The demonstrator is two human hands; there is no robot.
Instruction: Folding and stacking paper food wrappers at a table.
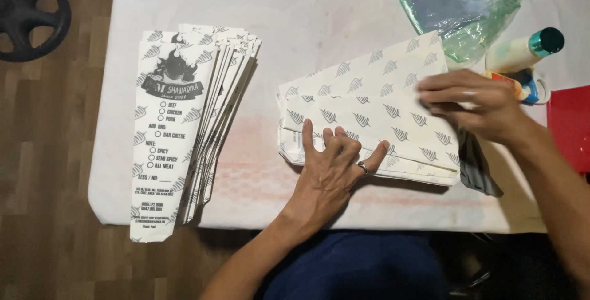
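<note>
Far left, floor: a black wheel-shaped object (pixel 27 16) lies on the brown wood-look floor (pixel 55 152), apart from the table.
Table: a white covered table (pixel 295 23) fills most of my view, with faint stains near its top edge.
Left stack: a fanned pile of long narrow printed paper sleeves (pixel 178 128) lies lengthwise on the table's left part, its lower end hanging over the near edge.
My left hand (pixel 329 168): it rests palm down, fingers spread wide and pressing on the near edge of the folded sheets; a ring shows on one finger; it grips nothing.
Middle stack: a pile of leaf-patterned paper sheets (pixel 369 122) lies slanted at the table's centre, between my two hands.
My right hand (pixel 476 103): its fingers lie nearly straight and close together, pinching the right end of the top sheet.
Upper right: a crumpled clear greenish plastic bag (pixel 467 5) sits beyond the sheets.
Right edge: a pale bottle with a teal cap (pixel 522 51) lies on its side just beside my right hand, and a red object (pixel 568 125) shows at the frame's border.
Bottom: my dark blue clothing (pixel 362 266).
</note>
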